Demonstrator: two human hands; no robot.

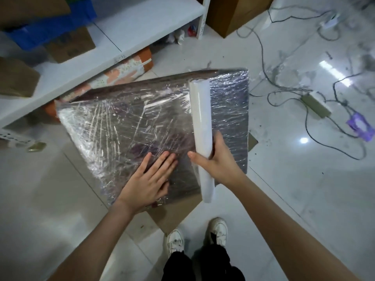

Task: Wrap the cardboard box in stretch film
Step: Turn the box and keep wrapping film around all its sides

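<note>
Head view: cardboard box [142, 122], film-covered, sits on the floor [294, 199] by a white shelf [113, 47], left hand [150, 183] spread flat on box top, right hand [219, 161] gripping stretch film roll [200, 122] over box's right part.

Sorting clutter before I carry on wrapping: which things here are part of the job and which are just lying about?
Part of the job:
box, already filmed
film roll, in right hand
left hand, flat on box

Lying about:
cables
purple pack
brown box
shelf
</note>
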